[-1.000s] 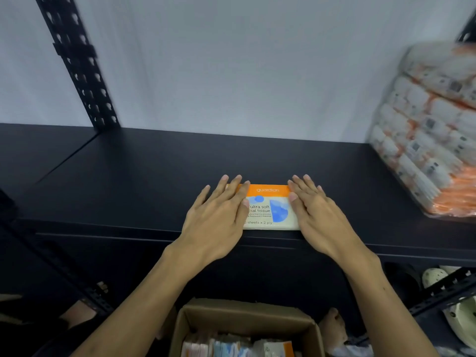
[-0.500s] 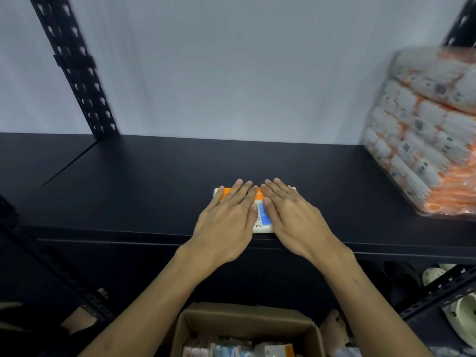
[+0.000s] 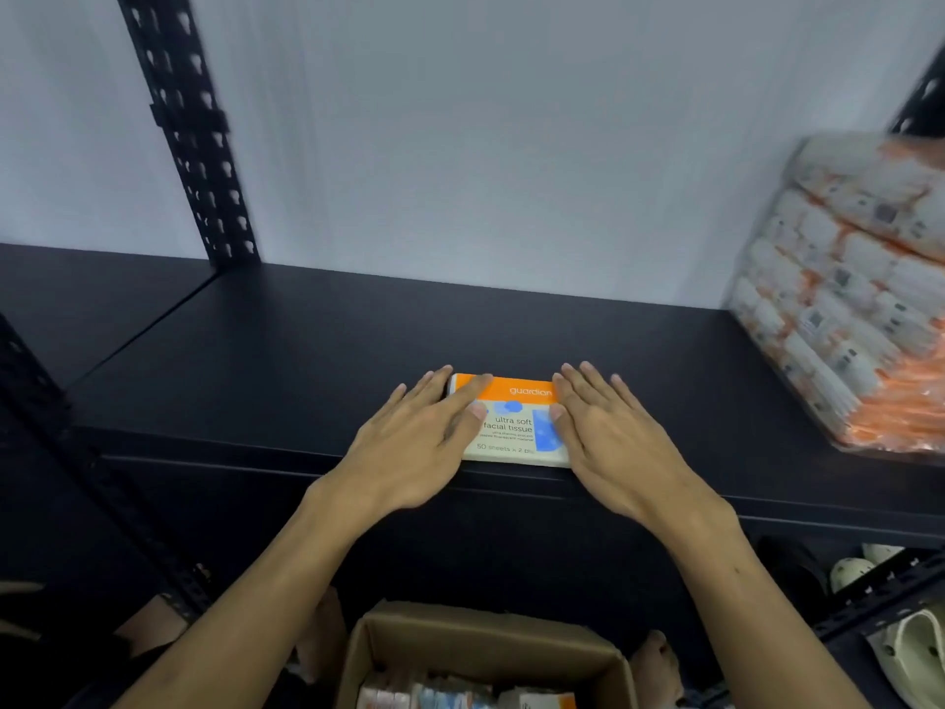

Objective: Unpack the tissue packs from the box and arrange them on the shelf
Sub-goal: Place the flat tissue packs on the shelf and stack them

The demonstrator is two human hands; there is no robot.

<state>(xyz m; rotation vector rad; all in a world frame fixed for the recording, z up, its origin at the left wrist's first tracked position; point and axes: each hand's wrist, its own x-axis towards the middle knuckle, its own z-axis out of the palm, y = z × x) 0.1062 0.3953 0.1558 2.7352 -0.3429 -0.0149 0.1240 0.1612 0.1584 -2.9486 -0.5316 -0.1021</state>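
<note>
— Resting flat, are your fingers (image 3: pixel 463 399) straight?
— Yes; your left hand (image 3: pixel 419 442) and right hand (image 3: pixel 611 437) flank the tissue pack (image 3: pixel 514 427), fingers overlapping its ends.
— Where's the pack?
— At the shelf (image 3: pixel 307 360) front edge; box (image 3: pixel 491 652) below.

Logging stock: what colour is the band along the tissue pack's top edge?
Orange, on the tissue pack in the head view.

The tissue pack (image 3: pixel 514 424) on the shelf carries white lettering, "guardian", on its orange band. Below it, dark print on the pale face reads "ultra soft facial tissue", and lower down what looks like "50 sheets x 2 ply", partly covered. The fine print between them is too small to read.
</note>
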